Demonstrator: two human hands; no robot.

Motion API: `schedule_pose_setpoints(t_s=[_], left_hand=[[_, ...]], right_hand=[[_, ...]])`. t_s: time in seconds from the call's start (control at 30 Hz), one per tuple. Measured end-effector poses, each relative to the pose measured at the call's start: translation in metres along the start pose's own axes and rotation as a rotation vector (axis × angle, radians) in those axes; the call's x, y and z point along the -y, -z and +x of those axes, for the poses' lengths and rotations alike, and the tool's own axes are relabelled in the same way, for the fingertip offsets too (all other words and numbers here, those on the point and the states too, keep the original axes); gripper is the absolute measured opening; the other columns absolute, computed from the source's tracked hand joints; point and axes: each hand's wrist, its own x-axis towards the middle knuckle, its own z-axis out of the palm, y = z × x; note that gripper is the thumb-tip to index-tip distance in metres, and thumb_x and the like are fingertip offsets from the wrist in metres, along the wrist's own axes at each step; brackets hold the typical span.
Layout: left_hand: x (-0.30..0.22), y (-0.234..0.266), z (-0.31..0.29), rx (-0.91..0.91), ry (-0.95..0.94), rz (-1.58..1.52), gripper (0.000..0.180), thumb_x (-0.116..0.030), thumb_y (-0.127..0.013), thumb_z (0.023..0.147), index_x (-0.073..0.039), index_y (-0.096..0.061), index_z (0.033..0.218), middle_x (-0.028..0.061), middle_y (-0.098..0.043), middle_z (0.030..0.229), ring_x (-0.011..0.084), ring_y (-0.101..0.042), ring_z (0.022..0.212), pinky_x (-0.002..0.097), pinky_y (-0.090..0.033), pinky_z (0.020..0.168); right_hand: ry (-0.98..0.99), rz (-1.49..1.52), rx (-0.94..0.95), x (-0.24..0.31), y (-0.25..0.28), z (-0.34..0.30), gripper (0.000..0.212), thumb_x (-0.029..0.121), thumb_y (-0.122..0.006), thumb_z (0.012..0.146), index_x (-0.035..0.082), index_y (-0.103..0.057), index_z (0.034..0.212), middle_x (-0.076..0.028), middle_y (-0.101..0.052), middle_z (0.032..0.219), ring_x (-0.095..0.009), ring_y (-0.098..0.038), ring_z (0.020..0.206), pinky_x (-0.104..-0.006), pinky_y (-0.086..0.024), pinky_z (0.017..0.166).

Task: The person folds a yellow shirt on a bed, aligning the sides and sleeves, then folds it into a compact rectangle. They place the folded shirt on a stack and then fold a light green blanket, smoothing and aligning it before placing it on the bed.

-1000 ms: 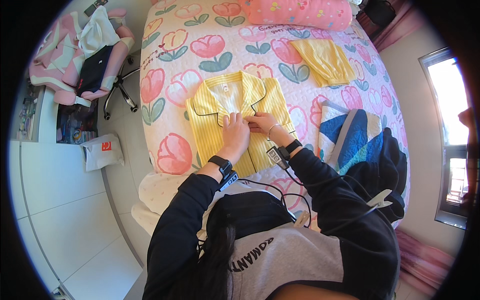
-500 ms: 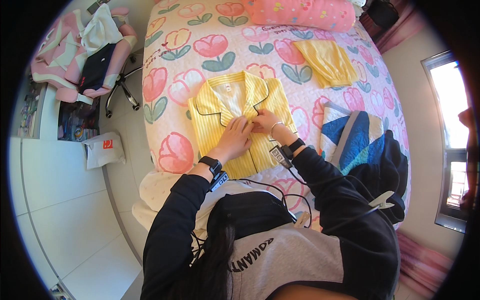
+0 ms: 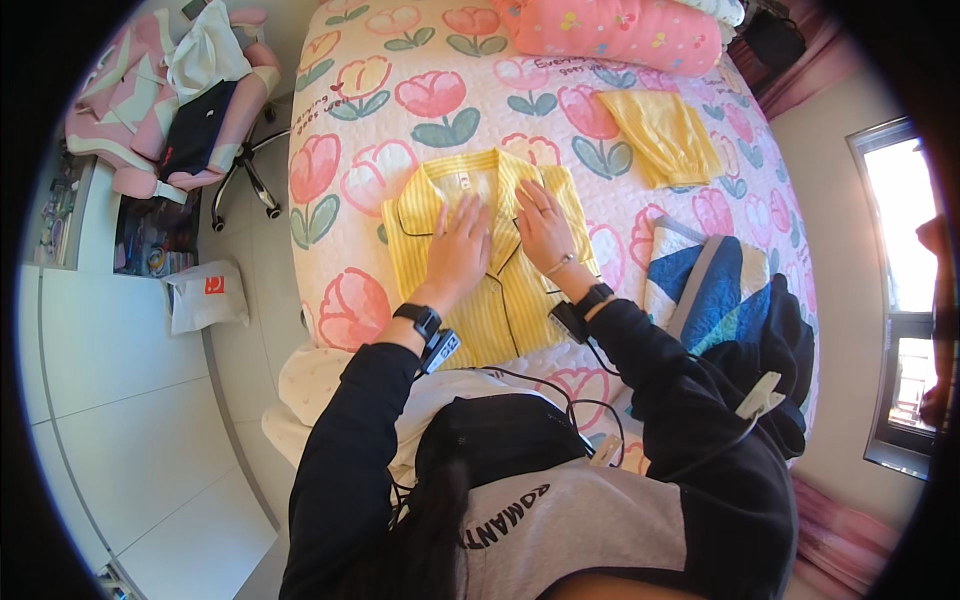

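Note:
A yellow striped pajama shirt [image 3: 465, 320] with dark piping lies on the bed, folded into a rectangle with its collar at the far end. My left hand [image 3: 460, 245] rests flat on the left side of its front, just below the collar, fingers outstretched. On the right lapel lies my right hand [image 3: 545, 225], fingers extended and pointing away from me. Neither hand grasps anything. Between them the neckline shows a pale lining with a small label. Folded yellow pants [image 3: 665, 140] lie farther off to the right.
The bed has a tulip-print quilted cover [image 3: 350, 300]. To the right lie a blue and white quilted piece [image 3: 715, 285] and a black garment [image 3: 785, 340]. A pink bedroll [image 3: 620, 35] sits at the far end. Cables [image 3: 590, 400] hang near my waist. A pink chair [image 3: 150, 110] stands left.
Both hands have left the shirt's front closure and moved farther up and apart, now flat on its two sides. The collar and lapels lie flatter and the piping at the closure shows.

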Motion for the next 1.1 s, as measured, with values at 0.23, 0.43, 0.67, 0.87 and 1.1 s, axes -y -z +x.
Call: schedule_pose_setpoints(t_s=[0.23,0.43,0.67,0.87,1.1], left_hand=[[0.016,-0.001,0.009,-0.049,0.202,0.056,0.065,-0.037,-0.048,0.091,-0.004,-0.026,0.143,0.0172,-0.020,0.150,0.0326,-0.015,0.140,0.0518,-0.008,0.111],[0.052,-0.012,0.013,-0.091,0.278,0.053,0.075,-0.041,-0.046,0.092,0.005,-0.017,0.143,0.0223,-0.020,0.149,0.0345,-0.014,0.140,0.0471,-0.011,0.112],[0.058,-0.017,0.011,-0.024,0.291,0.087,0.080,-0.048,-0.047,0.090,0.007,-0.020,0.141,0.0238,-0.021,0.148,0.0341,-0.016,0.139,0.0428,-0.012,0.113],[0.066,-0.017,0.000,-0.088,0.300,0.038,0.075,-0.045,-0.044,0.092,0.006,-0.021,0.141,0.0221,-0.022,0.148,0.0335,-0.017,0.139,0.0429,-0.012,0.113],[0.077,0.000,-0.030,-0.109,0.484,0.083,0.069,-0.042,-0.040,0.095,0.004,-0.020,0.143,0.0188,-0.017,0.151,0.0325,-0.014,0.140,0.0487,-0.010,0.112]], right_hand=[[-0.102,-0.255,0.256,0.007,-0.048,0.005,0.073,0.042,-0.045,0.091,-0.006,-0.023,0.140,-0.028,-0.020,0.146,-0.038,-0.016,0.138,-0.0455,-0.014,0.113],[-0.127,-0.150,0.249,-0.015,-0.048,0.021,0.076,0.049,-0.041,0.091,-0.006,-0.023,0.141,-0.027,-0.019,0.148,-0.037,-0.011,0.140,-0.0448,-0.010,0.114],[-0.146,-0.220,0.372,-0.020,-0.046,0.033,0.073,0.046,-0.038,0.093,-0.006,-0.023,0.141,-0.024,-0.017,0.149,-0.035,-0.009,0.141,-0.0431,-0.008,0.114],[-0.141,-0.190,0.332,-0.062,-0.017,0.021,0.068,0.041,-0.037,0.095,-0.003,-0.019,0.143,-0.020,-0.013,0.152,-0.034,-0.008,0.141,-0.0438,-0.009,0.114],[-0.325,-0.311,0.409,-0.111,0.027,0.019,0.065,0.039,-0.033,0.097,-0.001,-0.016,0.144,-0.019,-0.012,0.152,-0.033,-0.008,0.142,-0.0466,-0.009,0.114]])
